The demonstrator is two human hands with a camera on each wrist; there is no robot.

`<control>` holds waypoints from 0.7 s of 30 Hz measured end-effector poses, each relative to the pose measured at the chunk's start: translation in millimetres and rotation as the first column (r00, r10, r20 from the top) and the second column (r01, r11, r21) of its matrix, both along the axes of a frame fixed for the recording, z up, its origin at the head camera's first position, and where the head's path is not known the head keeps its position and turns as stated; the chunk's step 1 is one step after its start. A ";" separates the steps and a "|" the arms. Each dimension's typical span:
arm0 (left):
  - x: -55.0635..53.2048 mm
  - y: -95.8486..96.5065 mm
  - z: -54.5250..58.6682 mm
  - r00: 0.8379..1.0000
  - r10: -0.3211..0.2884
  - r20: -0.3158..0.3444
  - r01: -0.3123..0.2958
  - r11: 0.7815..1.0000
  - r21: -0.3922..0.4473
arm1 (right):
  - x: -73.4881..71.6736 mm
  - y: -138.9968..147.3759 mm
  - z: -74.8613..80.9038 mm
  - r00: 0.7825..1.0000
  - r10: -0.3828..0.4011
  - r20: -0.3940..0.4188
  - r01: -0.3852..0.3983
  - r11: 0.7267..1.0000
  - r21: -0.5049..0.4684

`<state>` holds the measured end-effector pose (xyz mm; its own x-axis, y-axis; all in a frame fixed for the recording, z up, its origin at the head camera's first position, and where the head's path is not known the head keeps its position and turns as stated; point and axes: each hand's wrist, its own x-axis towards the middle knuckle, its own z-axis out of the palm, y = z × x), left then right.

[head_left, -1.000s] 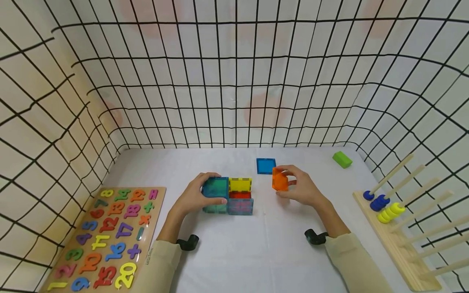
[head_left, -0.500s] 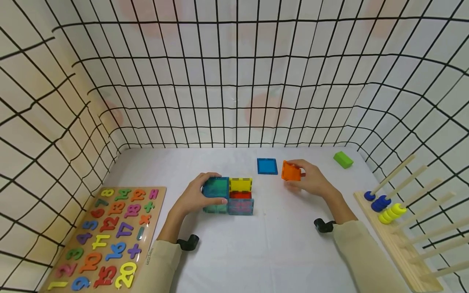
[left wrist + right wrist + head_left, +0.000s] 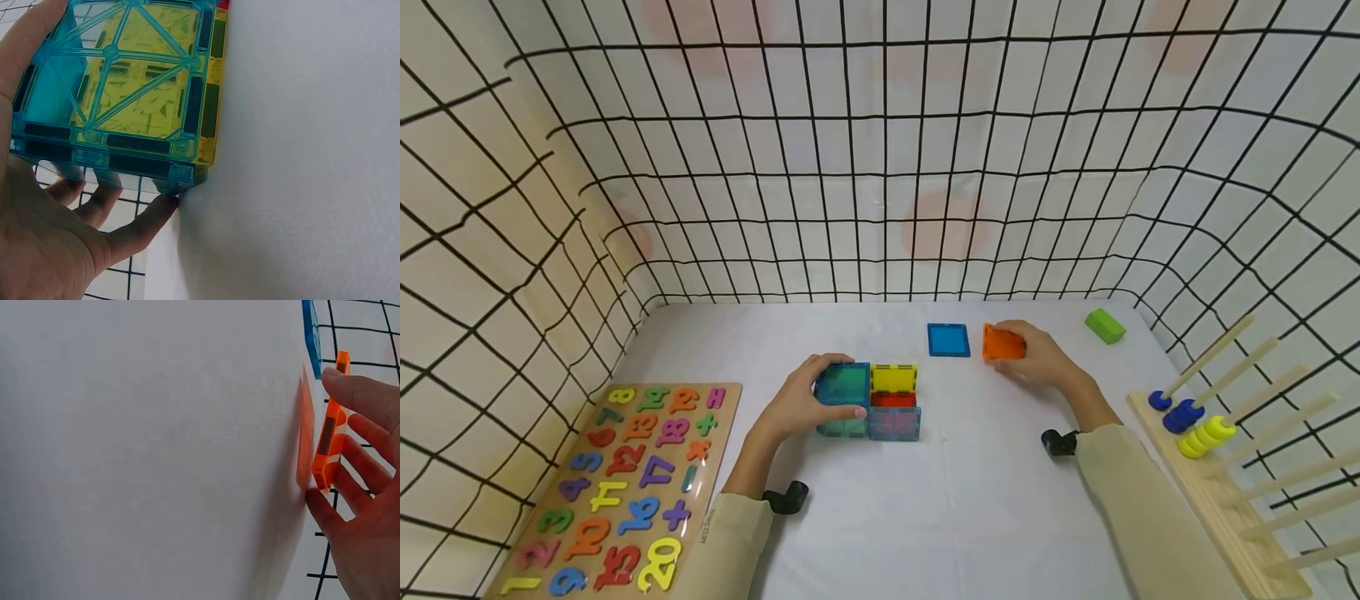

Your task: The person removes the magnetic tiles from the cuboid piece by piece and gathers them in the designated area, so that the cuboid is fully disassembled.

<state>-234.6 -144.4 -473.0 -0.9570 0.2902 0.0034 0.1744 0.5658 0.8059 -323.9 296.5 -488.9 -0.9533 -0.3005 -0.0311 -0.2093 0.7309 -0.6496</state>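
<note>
My left hand (image 3: 797,402) grips the left end of a low structure of see-through magnetic tiles (image 3: 844,383), thumb at the front and fingers round the far side. Its left part is a teal box; yellow, red and pale blue tiles (image 3: 894,423) form a part with no tile on top at the right. Through the teal tile (image 3: 109,53) in the left wrist view, yellow shows behind. An orange square magnetic tile (image 3: 1002,342) is held nearly flat by my right hand (image 3: 1040,354). In the right wrist view, a narrow gap separates the orange tile (image 3: 328,434) from the tabletop.
Left of the orange tile lies a blue square tile (image 3: 948,340). A green block (image 3: 1105,326) sits at the back right. A wooden number board (image 3: 617,483) lies left, a pegged counting stand (image 3: 1217,492) right. Black wire mesh (image 3: 883,175) encloses the back and sides.
My right hand has carried the orange tile right and back, away from the structure, tipping it from upright to nearly flat beside the blue tile. The left hand stays on the structure.
</note>
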 end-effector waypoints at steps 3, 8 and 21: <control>-0.3 -0.8 0.1 1.000 -0.003 -0.002 0.003 1.000 0.004 | -6.8 0.0 -1.3 1.000 0.018 -0.003 -0.018 0.999 0.031; 0.9 -0.4 0.3 1.000 -0.008 0.007 0.008 1.000 0.010 | -12.2 0.3 -1.3 0.999 0.038 0.006 -0.038 0.995 0.089; 1.3 -0.6 0.2 1.000 -0.001 0.006 0.001 1.000 0.000 | -16.6 -2.3 -2.4 0.997 0.054 0.054 -0.058 0.996 0.071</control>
<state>-233.3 -144.9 -472.8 -0.9567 0.2910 -0.0025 0.1699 0.5654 0.8072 -340.5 294.2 -491.3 -0.9315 -0.3487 -0.1036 -0.2188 0.7646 -0.6062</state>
